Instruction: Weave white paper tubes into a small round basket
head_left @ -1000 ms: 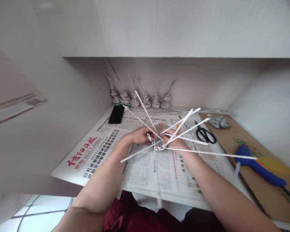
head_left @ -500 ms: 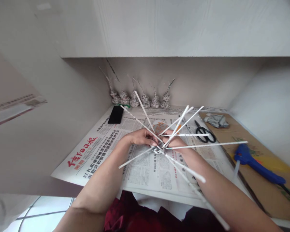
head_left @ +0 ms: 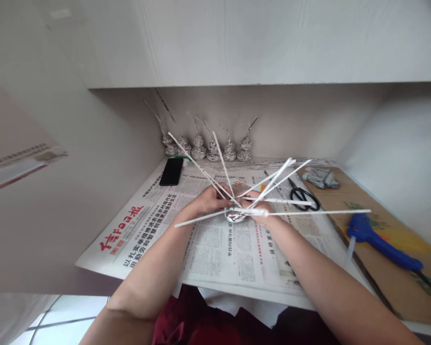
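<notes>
A small round weave of rolled newspaper (head_left: 235,216) is held low over the newspaper-covered table, with several long white paper sticks (head_left: 221,160) fanning out from it. My left hand (head_left: 215,197) grips its left and far side, thumb along the near edge. From the right, my right hand (head_left: 255,203) is closed around the weave where the sticks come out; its fingers are partly hidden behind them. One stick points nearly straight at the camera, and others reach left and right.
Several gourd-shaped woven paper pieces (head_left: 213,149) line the back wall beside a black phone (head_left: 171,171). On the right are black-handled scissors (head_left: 303,199), a crumpled grey cloth or wrapper (head_left: 320,177) and a blue glue gun (head_left: 384,244) on cardboard (head_left: 413,302). A shelf panel (head_left: 258,43) overhangs the table.
The weave has tilted in my hands: the sticks that pointed down toward me have swung up, and the left-hand ones have risen. My left hand has shifted slightly around its far side.
</notes>
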Tool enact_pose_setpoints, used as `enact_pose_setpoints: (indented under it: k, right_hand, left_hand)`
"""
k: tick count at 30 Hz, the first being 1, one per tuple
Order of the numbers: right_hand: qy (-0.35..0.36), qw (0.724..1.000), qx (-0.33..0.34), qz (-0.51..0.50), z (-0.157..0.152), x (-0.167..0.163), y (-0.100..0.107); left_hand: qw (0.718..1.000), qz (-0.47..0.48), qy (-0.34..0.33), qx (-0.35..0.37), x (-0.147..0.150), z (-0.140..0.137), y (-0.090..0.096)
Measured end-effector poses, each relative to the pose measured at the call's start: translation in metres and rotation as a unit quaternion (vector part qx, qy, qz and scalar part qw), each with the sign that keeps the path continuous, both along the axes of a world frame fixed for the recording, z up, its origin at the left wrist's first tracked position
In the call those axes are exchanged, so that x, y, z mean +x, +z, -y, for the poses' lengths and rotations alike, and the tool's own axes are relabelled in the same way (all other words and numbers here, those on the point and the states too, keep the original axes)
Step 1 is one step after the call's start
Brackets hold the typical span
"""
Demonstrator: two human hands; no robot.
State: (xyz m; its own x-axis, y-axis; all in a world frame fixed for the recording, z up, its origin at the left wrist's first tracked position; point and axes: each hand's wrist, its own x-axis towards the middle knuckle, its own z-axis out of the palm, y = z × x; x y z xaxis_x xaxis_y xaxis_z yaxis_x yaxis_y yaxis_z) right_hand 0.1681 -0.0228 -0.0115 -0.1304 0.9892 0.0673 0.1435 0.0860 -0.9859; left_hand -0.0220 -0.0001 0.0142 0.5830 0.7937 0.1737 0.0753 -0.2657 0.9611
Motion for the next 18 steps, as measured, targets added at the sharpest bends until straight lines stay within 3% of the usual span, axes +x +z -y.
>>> enact_pose_setpoints:
  k: [7,13,18]
  right_hand:
    - [-0.037,0.994,0.081,0.064,0.009,-0.004,0.009]
    - [-0.043,0.993,0.08,0.075,0.01,-0.006,0.014]
    - [-0.067,0.996,0.055,0.032,0.006,-0.007,0.01]
  left_hand:
    - [0.998,-0.008,0.066,-0.006,0.007,-0.001,-0.007]
    - [0.997,-0.007,0.076,-0.001,0.014,0.002,-0.01]
    - [0.984,0.041,0.176,-0.007,0.022,0.0,-0.016]
